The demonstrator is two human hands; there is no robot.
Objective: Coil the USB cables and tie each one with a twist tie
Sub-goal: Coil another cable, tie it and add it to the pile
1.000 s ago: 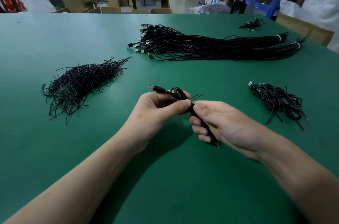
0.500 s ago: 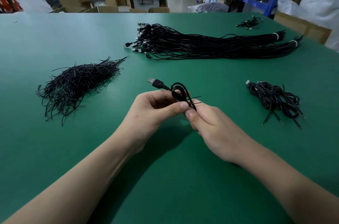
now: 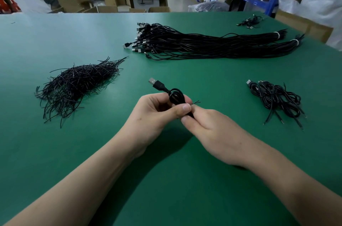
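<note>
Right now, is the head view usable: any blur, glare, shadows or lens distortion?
Head view: sharp on both hands, left hand and right hand, and the coiled cable; soft shadows under the forearms on the green table; mild sheen far left; wide-angle bowing at the far edge; background shelves slightly soft.

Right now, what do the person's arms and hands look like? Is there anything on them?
Both arms are bare all the way to the bottom of the picture: no sleeves show. The left hand and right hand wear no gloves, and I see no rings, watch or bracelet. The one thumbnail that shows is short and plain.
</note>
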